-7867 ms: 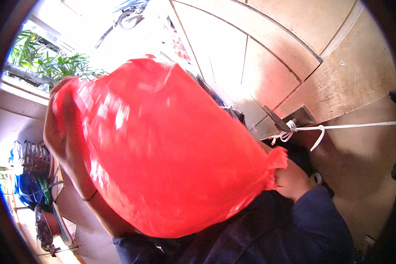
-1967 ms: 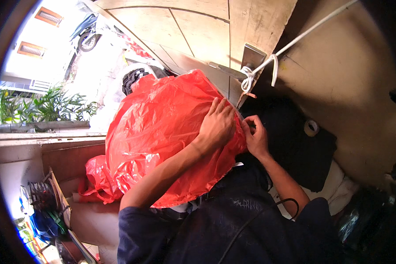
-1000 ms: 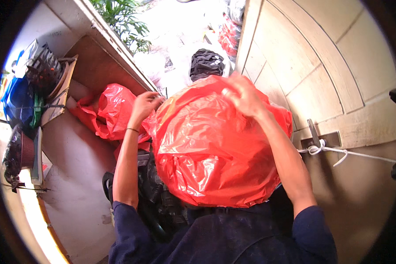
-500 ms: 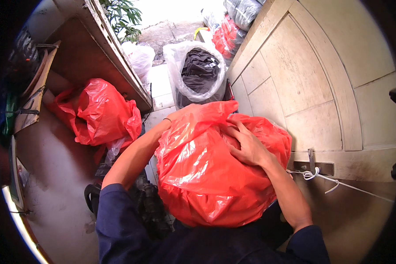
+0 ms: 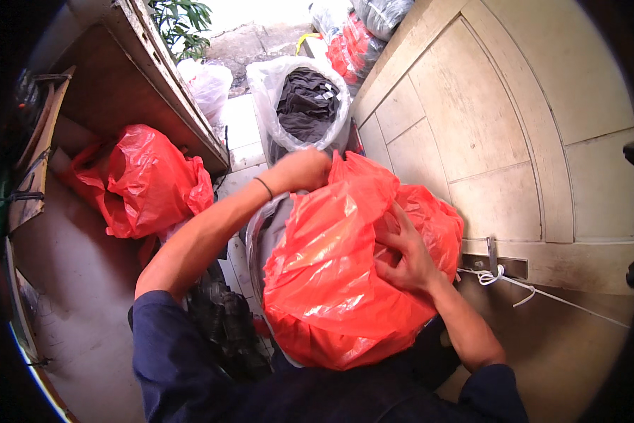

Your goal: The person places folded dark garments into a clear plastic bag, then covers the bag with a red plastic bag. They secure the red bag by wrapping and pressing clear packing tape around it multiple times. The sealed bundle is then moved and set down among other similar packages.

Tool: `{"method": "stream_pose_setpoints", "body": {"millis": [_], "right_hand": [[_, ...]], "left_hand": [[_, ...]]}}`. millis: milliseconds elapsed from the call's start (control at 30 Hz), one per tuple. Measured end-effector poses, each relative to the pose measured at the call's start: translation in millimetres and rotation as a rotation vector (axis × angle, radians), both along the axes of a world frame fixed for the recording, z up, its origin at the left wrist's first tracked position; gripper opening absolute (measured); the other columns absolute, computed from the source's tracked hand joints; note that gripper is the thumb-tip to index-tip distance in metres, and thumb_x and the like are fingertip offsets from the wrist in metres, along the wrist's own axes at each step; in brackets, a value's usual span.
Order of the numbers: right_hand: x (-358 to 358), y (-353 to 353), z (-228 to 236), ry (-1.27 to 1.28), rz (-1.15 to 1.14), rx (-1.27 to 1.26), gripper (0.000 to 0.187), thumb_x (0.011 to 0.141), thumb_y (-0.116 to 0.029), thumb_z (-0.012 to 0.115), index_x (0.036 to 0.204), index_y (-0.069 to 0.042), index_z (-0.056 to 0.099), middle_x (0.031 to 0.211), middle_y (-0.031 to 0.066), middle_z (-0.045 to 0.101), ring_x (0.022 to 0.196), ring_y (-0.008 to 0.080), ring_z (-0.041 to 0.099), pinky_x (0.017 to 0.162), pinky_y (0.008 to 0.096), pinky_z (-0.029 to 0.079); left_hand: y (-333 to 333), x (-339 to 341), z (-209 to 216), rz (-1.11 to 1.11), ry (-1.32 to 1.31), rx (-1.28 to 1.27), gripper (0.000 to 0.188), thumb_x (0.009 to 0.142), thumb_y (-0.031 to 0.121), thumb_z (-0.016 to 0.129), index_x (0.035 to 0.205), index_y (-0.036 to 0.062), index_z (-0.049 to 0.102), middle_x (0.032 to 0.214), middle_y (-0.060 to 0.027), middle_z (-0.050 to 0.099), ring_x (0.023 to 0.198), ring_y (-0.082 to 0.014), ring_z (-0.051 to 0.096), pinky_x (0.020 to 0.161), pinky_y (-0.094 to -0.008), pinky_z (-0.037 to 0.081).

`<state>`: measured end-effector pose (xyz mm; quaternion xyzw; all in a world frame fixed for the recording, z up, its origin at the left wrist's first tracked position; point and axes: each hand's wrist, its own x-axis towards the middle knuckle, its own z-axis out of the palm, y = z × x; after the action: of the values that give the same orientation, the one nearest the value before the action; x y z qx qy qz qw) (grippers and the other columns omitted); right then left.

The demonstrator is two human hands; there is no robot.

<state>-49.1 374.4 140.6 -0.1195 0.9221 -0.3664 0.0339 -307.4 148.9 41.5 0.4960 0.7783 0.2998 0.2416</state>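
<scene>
A large, wrinkled red plastic bag lies right in front of my body. My left hand is closed on the bag's far edge, its fingers partly hidden by the plastic. Against the bag's right side rests my right hand, fingers spread, the tips partly sunk in folds. Left of the bag, a pale rim shows with grey material inside it; the red plastic covers the rest. Just beyond my left hand stands a clear plastic sack with folded dark cloth in it.
Another red plastic bag sits on the left, by a brown panel. A pale door with a handle and white cord closes off the right. Farther off are a white bag, filled bags and a plant.
My left hand has pulled the bag's far-left edge to the right, uncovering the rim and grey material beneath. My right hand stays on the bag, slightly lower.
</scene>
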Motion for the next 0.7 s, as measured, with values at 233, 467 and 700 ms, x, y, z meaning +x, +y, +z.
{"method": "stream_pose_setpoints", "body": {"millis": [233, 467, 700], "right_hand": [[-120, -12, -78, -0.545, 0.133, 0.321, 0.066, 0.110, -0.052, 0.044, 0.161, -0.012, 0.051, 0.166, 0.0210, 0.050, 0.157, 0.0406, 0.042, 0.131, 0.0637, 0.025], [-109, 2, -1, -0.536, -0.090, 0.245, 0.040, 0.107, -0.029, 0.065, 0.137, -0.003, 0.072, 0.137, 0.0226, 0.073, 0.129, 0.0257, 0.069, 0.110, 0.0399, 0.052], [-87, -95, 22, 0.057, -0.019, -0.030, 0.047, 0.101, -0.024, 0.076, 0.140, -0.001, 0.066, 0.141, 0.0249, 0.070, 0.129, 0.0334, 0.069, 0.108, 0.0421, 0.055]], "left_hand": [[7, -5, 17, 0.286, -0.104, 0.078, 0.032, 0.086, 0.023, 0.080, 0.112, 0.0046, 0.084, 0.095, -0.0289, 0.077, 0.090, -0.0428, 0.079, 0.081, -0.0484, 0.062], [-102, 21, 47, 0.334, -0.362, -0.099, 0.050, 0.085, 0.028, 0.087, 0.125, 0.0008, 0.078, 0.106, -0.0180, 0.083, 0.096, -0.0251, 0.078, 0.089, -0.0388, 0.059], [-118, 66, 4, 0.508, -0.090, 0.202, 0.050, 0.090, 0.044, 0.076, 0.108, -0.0021, 0.078, 0.098, -0.0296, 0.076, 0.098, -0.0472, 0.076, 0.083, -0.0482, 0.059]]}}
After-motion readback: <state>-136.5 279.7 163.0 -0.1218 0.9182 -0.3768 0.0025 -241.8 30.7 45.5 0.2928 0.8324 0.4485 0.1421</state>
